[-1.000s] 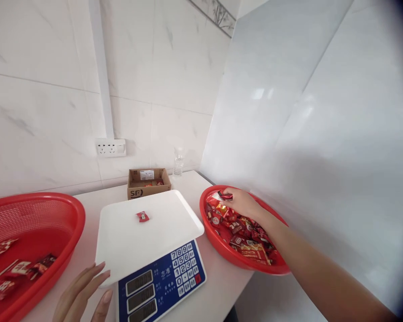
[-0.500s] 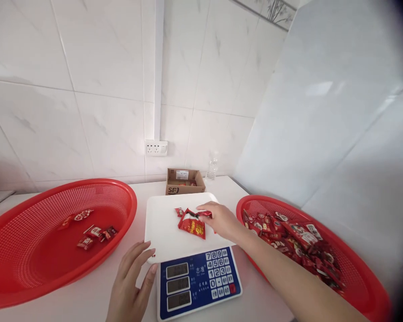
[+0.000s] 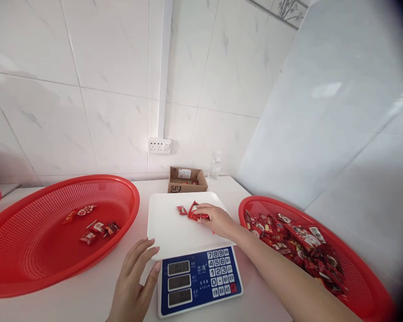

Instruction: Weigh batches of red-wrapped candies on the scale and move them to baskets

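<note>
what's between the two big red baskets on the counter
Head view: the scale sits between left basket and right basket, red packets on its white tray, the right hand touching them.

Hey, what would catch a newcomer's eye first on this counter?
Two big red baskets flank a white-topped scale: the left basket holds a few snack packets, the right basket is heaped with them. On the scale's tray the right hand touches red packets, while the left hand rests at the tray's front corner.
</note>
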Available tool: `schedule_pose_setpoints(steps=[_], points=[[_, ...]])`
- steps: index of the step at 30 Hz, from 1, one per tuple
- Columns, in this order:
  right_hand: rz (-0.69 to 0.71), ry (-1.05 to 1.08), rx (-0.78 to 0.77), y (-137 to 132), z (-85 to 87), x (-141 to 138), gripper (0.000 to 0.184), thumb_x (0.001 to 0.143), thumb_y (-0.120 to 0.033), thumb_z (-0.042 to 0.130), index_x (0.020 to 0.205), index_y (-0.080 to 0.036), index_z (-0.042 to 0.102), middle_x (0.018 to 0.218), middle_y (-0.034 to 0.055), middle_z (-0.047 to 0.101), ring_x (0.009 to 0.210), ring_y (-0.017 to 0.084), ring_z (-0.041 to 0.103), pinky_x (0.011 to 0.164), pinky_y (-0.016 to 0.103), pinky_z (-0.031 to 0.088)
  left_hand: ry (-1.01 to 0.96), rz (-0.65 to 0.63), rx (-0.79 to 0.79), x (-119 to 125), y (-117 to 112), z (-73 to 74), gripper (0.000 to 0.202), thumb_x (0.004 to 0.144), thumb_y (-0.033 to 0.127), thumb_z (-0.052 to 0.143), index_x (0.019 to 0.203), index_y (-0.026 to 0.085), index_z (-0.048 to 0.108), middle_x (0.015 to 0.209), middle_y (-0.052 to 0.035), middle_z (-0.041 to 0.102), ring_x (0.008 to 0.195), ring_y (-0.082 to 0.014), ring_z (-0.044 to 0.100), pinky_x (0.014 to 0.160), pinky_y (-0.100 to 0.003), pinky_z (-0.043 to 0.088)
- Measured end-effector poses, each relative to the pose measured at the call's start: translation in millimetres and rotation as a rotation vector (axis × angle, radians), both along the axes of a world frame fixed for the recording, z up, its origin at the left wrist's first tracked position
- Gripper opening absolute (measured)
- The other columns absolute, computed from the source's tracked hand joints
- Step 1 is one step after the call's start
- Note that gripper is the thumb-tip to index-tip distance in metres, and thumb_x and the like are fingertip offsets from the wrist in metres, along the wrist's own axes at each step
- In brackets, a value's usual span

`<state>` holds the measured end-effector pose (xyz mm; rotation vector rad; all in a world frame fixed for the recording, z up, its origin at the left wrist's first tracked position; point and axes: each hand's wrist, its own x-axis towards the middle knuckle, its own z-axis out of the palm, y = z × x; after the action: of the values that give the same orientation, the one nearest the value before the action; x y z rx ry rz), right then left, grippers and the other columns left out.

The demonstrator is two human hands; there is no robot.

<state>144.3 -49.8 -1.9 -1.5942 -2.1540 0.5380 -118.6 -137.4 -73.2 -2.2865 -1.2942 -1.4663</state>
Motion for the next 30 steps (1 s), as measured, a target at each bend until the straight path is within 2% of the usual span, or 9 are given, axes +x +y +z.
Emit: schedule_pose_setpoints(steps=[2, 5, 10, 13, 16, 18, 22, 26, 30], points=[[-0.038, 0.049, -0.001, -2.3, 4.1, -6.1, 0.019, 0.079, -0.024, 0.06, 0.097, -0.022, 0.064, 0.112, 0.0062, 0.063, 0.099, 0.02, 0.061, 0.087, 0.035, 0.046, -0.005, -0.004, -0.012, 0.0, 0.1, -1.1, 0.02, 0.091, 0.03, 0.048, 0.107, 0.023, 0.056, 0.11, -0.0084, 0.063, 0.109, -0.0209, 0.057, 0.085, -0.036, 0.054], [-0.032, 0.122, -0.07, -7.7, 11.2, -20.5, 0.021, 0.077, -0.03, 0.063, 0.096, -0.022, 0.057, 0.097, 0.0026, 0.066, 0.088, 0.018, 0.062, 0.076, 0.032, 0.048, -0.014, -0.014, -0.022, -0.1, -0.2, -2.3, 0.02, 0.091, 0.03, 0.048, 0.108, 0.023, 0.056, 0.111, -0.0084, 0.063, 0.109, -0.0207, 0.057, 0.086, -0.035, 0.054], [0.003, 0.288, -0.266, -5.6, 15.8, -39.7, 0.03, 0.069, -0.028, 0.071, 0.095, -0.022, 0.056, 0.107, 0.0041, 0.063, 0.094, 0.017, 0.06, 0.077, 0.029, 0.047, -0.019, -0.008, -0.034, -0.7, 0.9, -3.1, 0.02, 0.09, 0.03, 0.049, 0.107, 0.023, 0.057, 0.112, -0.0088, 0.063, 0.11, -0.0218, 0.057, 0.086, -0.036, 0.053], [0.012, 0.284, -0.259, 0.2, 14.9, -42.1, 0.026, 0.069, -0.025, 0.071, 0.092, -0.02, 0.06, 0.103, 0.0047, 0.064, 0.094, 0.018, 0.06, 0.078, 0.03, 0.046, -0.034, -0.011, -0.037, -1.2, 1.8, -3.3, 0.02, 0.09, 0.029, 0.05, 0.107, 0.023, 0.056, 0.112, -0.0089, 0.063, 0.11, -0.0219, 0.057, 0.085, -0.037, 0.053], [0.044, 0.286, -0.267, 3.8, 15.5, -43.0, 0.013, 0.076, -0.03, 0.064, 0.084, -0.02, 0.064, 0.096, 0.004, 0.068, 0.088, 0.017, 0.062, 0.074, 0.029, 0.047, -0.045, -0.016, -0.04, -0.9, 1.8, -2.8, 0.02, 0.089, 0.028, 0.05, 0.108, 0.023, 0.056, 0.112, -0.009, 0.062, 0.11, -0.0218, 0.057, 0.086, -0.037, 0.053], [0.074, 0.277, -0.267, 4.1, 17.2, -45.5, 0.014, 0.08, -0.033, 0.059, 0.08, -0.02, 0.066, 0.092, 0.003, 0.069, 0.084, 0.016, 0.063, 0.072, 0.027, 0.047, -0.045, -0.021, -0.043, -0.5, 1.7, -2.2, 0.02, 0.089, 0.028, 0.05, 0.108, 0.023, 0.056, 0.113, -0.009, 0.062, 0.111, -0.0217, 0.056, 0.085, -0.037, 0.053], [0.048, 0.201, -0.202, 2.5, 19.7, -52.6, 0.014, 0.075, -0.032, 0.066, 0.081, -0.02, 0.066, 0.084, 0.0029, 0.07, 0.079, 0.018, 0.063, 0.07, 0.029, 0.046, -0.045, -0.02, -0.039, -0.6, 1.4, -1.3, 0.021, 0.089, 0.028, 0.05, 0.108, 0.023, 0.056, 0.113, -0.0087, 0.062, 0.111, -0.0214, 0.056, 0.086, -0.036, 0.053], [-0.036, 0.124, -0.066, 0.6, 18.8, -53.2, 0.026, 0.074, -0.022, 0.066, 0.1, -0.019, 0.064, 0.1, 0.0063, 0.065, 0.093, 0.02, 0.06, 0.08, 0.033, 0.043, -0.054, -0.016, -0.036, -1.3, 0.8, -1.1, 0.02, 0.089, 0.027, 0.05, 0.108, 0.023, 0.057, 0.113, -0.0085, 0.063, 0.112, -0.0217, 0.056, 0.087, -0.036, 0.053], [-0.009, 0.053, -0.022, -5.3, 14.4, -51.4, 0.021, 0.078, -0.019, 0.062, 0.098, -0.021, 0.068, 0.106, 0.0066, 0.063, 0.099, 0.021, 0.058, 0.087, 0.034, 0.041, -0.067, -0.016, -0.046, -1.0, -0.2, 0.4, 0.021, 0.088, 0.027, 0.051, 0.108, 0.024, 0.058, 0.113, -0.0084, 0.064, 0.111, -0.0224, 0.057, 0.087, -0.036, 0.053]])
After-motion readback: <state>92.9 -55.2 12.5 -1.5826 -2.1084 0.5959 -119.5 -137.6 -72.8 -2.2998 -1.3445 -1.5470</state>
